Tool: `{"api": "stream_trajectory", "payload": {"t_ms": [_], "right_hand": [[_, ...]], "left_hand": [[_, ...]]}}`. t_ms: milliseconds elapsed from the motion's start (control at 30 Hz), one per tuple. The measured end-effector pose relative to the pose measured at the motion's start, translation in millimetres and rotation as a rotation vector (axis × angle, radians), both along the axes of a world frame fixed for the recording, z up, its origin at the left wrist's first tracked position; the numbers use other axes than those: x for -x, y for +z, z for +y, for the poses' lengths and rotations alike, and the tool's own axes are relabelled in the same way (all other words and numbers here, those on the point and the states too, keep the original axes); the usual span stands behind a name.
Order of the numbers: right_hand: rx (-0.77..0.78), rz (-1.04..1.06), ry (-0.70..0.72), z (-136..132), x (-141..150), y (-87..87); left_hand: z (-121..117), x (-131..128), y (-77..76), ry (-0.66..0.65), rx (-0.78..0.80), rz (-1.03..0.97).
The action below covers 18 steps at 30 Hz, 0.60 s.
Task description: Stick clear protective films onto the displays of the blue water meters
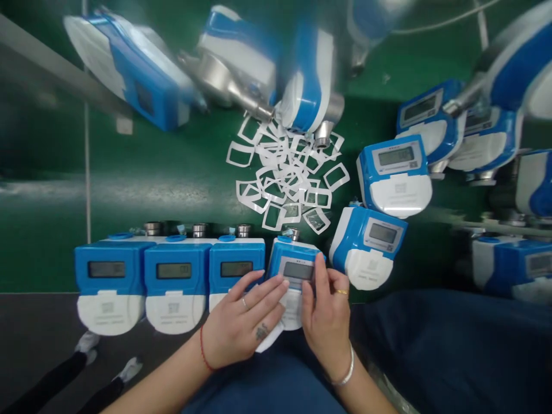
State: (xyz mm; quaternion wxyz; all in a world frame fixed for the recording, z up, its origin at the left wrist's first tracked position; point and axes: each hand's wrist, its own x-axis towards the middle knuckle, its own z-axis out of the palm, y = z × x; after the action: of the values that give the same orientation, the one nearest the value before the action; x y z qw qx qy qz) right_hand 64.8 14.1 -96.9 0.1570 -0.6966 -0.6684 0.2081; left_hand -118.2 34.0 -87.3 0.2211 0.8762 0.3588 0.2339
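Note:
A blue-and-white water meter (295,253) with a grey-framed display label stands before me at the table's near edge. My left hand (245,322) reaches across it from the left, index and middle fingers stretched over the label's lower left. A white paper slip (269,339) sticks out below the left palm, beyond the table edge; the fingers holding it are hidden. My right hand (325,313) is at the meter's right side, index fingertip at the upper right corner, thumb on the front near the label's lower right, other fingers curled.
Three meters without the grey label (110,270) stand in a row at left. Labelled meters (383,233) stand at right. White paper frames (293,172) lie piled on the green table (172,172). More meters (235,46) lie behind. Someone's legs (64,374) show lower left.

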Motion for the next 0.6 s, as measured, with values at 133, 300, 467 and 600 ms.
{"api": "stream_trajectory", "payload": {"t_ms": [133,300,467,600], "right_hand": [[-0.029,0.110,-0.099,-17.0,0.8,3.8],[0.307,0.745,-0.631,-31.9,23.3,10.7],[0.462,1.125,-0.619,-28.5,35.1,5.7],[0.412,1.221,-0.572,-44.2,11.5,15.3]], "left_hand": [[-2.6,-4.2,20.5,0.146,0.148,-0.096],[-15.9,-3.0,48.3,0.363,0.259,-0.084],[-22.8,-6.0,44.4,0.345,0.218,-0.009],[-13.2,-10.4,46.6,0.419,0.257,-0.115]]}}
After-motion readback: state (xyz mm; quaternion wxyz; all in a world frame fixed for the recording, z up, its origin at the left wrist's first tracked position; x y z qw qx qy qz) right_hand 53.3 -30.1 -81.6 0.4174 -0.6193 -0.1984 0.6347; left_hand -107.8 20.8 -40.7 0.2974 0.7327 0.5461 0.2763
